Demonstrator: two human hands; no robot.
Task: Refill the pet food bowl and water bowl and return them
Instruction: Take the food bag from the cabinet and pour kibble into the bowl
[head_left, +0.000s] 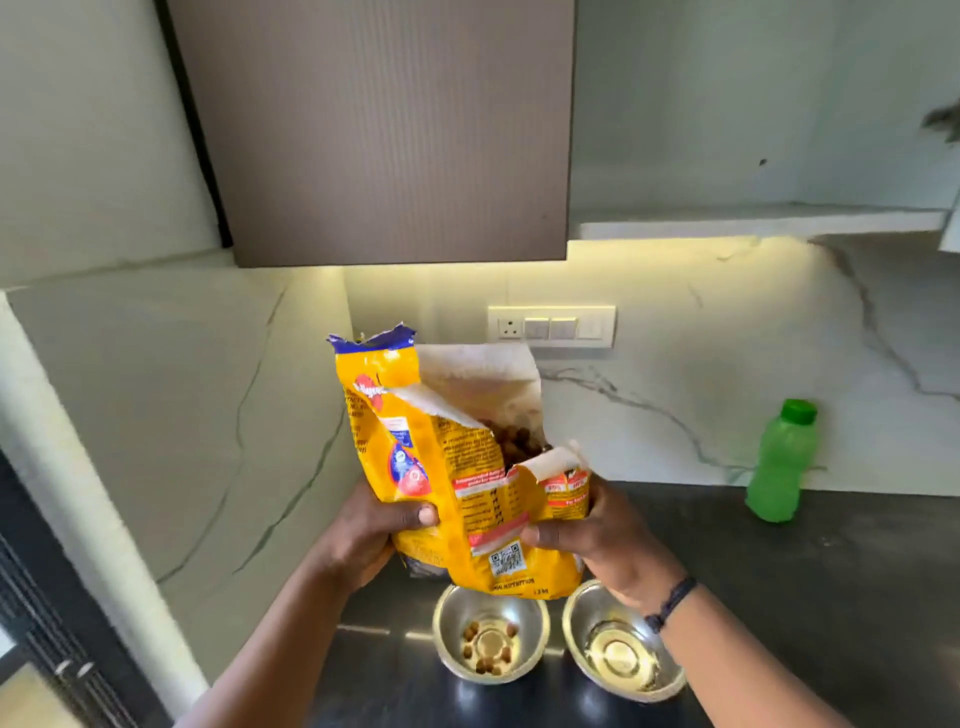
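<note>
A torn-open yellow pet food bag is held upright above the dark counter, brown kibble showing inside its mouth. My left hand grips the bag's left side and my right hand grips its right side. Directly below the bag stand two steel bowls. The left bowl holds several kibble pieces. The right bowl holds a little clear water, its near rim partly hidden by my right wrist.
A green plastic bottle with a green cap stands at the back right of the counter against the marble wall. A brown wall cabinet hangs overhead. A switch panel sits on the backsplash. A marble side wall closes in the left.
</note>
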